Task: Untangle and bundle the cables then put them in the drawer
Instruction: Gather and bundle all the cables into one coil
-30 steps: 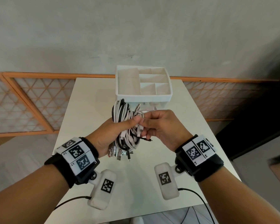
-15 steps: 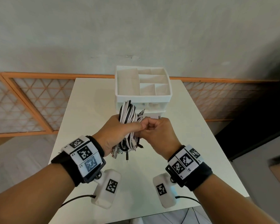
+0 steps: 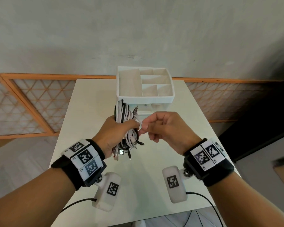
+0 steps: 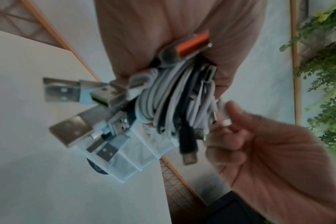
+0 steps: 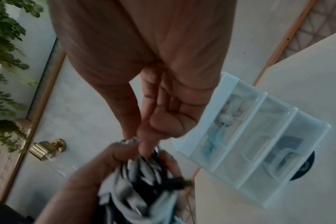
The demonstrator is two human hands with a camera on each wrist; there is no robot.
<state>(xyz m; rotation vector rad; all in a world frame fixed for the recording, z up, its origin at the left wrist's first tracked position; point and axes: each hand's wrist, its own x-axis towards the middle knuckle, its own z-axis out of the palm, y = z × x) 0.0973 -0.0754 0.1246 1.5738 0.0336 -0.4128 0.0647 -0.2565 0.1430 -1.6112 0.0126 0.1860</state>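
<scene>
My left hand (image 3: 121, 128) grips a coiled bundle of white and black cables (image 3: 123, 112) upright above the table, in front of the drawer unit. Several USB plugs (image 4: 67, 91) hang out of the bundle's lower end. My right hand (image 3: 143, 128) is just right of the bundle and pinches one white cable end (image 4: 225, 122) between thumb and forefinger. The white drawer unit (image 3: 170, 97) has an open compartment tray on top and translucent drawers (image 5: 259, 144) below. My hands and the bundle hide the drawer fronts in the head view.
The white table (image 3: 92, 112) is narrow, with edges close on both sides. An orange lattice railing (image 3: 23, 104) runs behind it, under a grey wall. A brass knob (image 5: 48, 148) sits on the wall, with green foliage (image 4: 326, 75) beyond.
My right hand has drawn a little to the right, away from the bundle, keeping a white cable end pinched. My left hand still grips the bundle, now slightly higher.
</scene>
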